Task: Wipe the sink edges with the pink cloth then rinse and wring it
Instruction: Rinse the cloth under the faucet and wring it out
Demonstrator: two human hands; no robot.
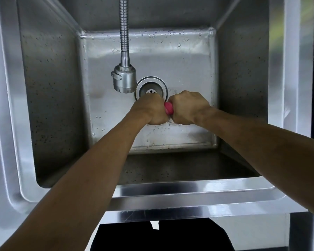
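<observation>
Nearest, the steel front rim of the sink [188,194] runs across below two bare forearms reaching over it into the basin. Above the wet floor of the basin, the left hand [150,110] and right hand [188,107] are fists side by side, fingers curled tight around the pink cloth [169,108], which shows only as a short twisted roll between them. Just beyond lies the drain [151,86]. The faucet head [124,78] hangs beside it on a ribbed hose [123,24].
</observation>
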